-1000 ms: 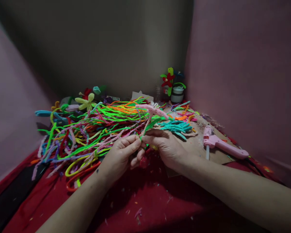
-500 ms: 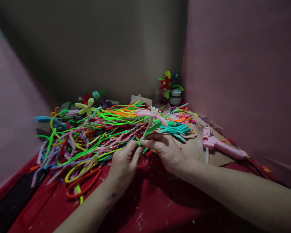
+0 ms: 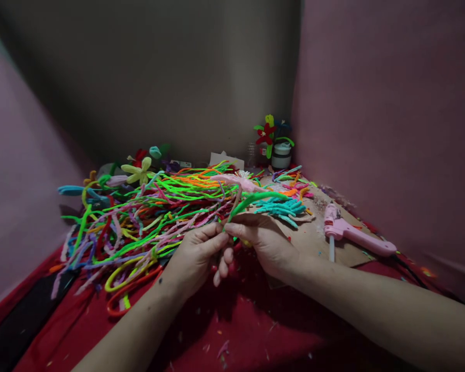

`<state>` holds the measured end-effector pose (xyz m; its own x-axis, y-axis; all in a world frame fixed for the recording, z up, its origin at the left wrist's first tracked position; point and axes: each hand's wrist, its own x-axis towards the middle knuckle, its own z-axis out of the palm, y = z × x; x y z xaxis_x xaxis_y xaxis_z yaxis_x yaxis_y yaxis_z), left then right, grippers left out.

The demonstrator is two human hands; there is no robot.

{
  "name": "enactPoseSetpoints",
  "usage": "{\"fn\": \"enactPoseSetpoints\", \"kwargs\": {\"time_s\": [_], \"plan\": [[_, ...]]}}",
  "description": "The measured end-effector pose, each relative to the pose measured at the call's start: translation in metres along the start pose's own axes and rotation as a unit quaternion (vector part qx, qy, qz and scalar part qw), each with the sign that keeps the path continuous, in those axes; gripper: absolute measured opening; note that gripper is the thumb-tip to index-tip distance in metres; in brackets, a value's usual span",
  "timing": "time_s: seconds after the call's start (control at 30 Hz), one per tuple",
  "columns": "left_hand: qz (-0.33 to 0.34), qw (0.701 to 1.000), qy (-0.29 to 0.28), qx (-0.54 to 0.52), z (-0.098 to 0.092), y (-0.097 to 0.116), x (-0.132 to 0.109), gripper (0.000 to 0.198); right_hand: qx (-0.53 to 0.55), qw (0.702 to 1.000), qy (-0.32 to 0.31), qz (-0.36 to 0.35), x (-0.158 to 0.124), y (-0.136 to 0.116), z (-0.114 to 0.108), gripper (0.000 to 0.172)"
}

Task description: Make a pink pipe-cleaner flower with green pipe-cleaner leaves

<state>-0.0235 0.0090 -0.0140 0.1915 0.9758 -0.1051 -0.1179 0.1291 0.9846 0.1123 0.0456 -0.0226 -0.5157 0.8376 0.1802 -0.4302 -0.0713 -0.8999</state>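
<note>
A pink pipe-cleaner flower (image 3: 236, 182) with a whitish tuft at its middle stands up from between my hands, tilted away from me. Its stem runs down to my fingertips, with a long green leaf (image 3: 253, 198) branching off to the right. My left hand (image 3: 197, 256) pinches the lower stem between thumb and forefinger, its other fingers curled beneath. Right beside it, my right hand (image 3: 267, 237) grips the stem where the leaf joins. Both sets of fingertips meet and hide the joint itself.
A large heap of coloured pipe cleaners (image 3: 170, 222) spreads over the left and middle. A pink glue gun (image 3: 356, 235) rests on cardboard at the right. Short cut pieces (image 3: 281, 209) lie behind my right hand. Finished flowers (image 3: 265, 133) stand at the back by a lidded jar (image 3: 281, 155).
The flower head has dipped slightly left and turned. The green leaf now points further right. My left hand has rolled, so its lower fingers show beneath the stem.
</note>
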Motion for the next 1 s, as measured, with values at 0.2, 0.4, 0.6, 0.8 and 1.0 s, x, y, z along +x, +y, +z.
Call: {"fn": "enactPoseSetpoints", "kwargs": {"time_s": [0.2, 0.4, 0.6, 0.8, 1.0], "plan": [[-0.024, 0.996, -0.040, -0.080, -0.003, -0.003, 0.002, 0.010, 0.043, 0.997, 0.036, 0.045, 0.000, -0.004, 0.002, 0.020], [-0.032, 0.990, -0.071, -0.117, -0.004, -0.003, 0.001, 0.012, 0.078, 0.994, 0.062, 0.042, 0.002, -0.003, 0.004, 0.020], [-0.028, 0.981, -0.121, -0.152, -0.007, -0.006, 0.002, 0.016, 0.094, 0.993, 0.066, 0.032, 0.001, -0.003, 0.004, 0.020], [-0.023, 0.965, -0.183, -0.189, -0.012, -0.010, 0.000, 0.019, 0.094, 0.995, -0.009, 0.028, 0.000, -0.005, 0.005, 0.012], [-0.025, 0.964, -0.205, -0.169, -0.013, -0.010, -0.001, 0.021, 0.090, 0.996, -0.022, 0.006, 0.000, -0.004, 0.005, 0.014]]}}
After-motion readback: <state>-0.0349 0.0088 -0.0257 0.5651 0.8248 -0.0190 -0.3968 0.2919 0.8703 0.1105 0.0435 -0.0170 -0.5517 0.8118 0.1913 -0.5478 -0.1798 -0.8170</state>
